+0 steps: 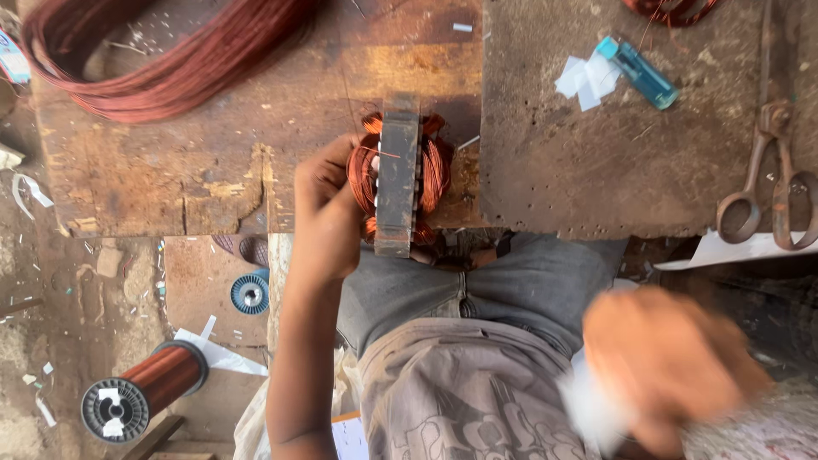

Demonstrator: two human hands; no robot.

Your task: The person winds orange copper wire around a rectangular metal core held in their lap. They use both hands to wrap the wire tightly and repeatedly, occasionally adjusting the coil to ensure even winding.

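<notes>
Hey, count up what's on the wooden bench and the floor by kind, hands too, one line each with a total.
Motor stator with copper windings, held by left hand: 1
Loose copper wire coils: 2
Wire spools: 2
Blue lighter: 1
Rusty scissors: 1
Hands, counting the blurred right hand: 2
Total: 9

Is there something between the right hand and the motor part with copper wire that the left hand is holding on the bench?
Nothing visible blocks it. The left hand grips the stator at the workbench edge. The right hand, blurred, is low near the lap; between them lie only the person's grey trousers. The scissors and lighter lie off to the side.
</notes>
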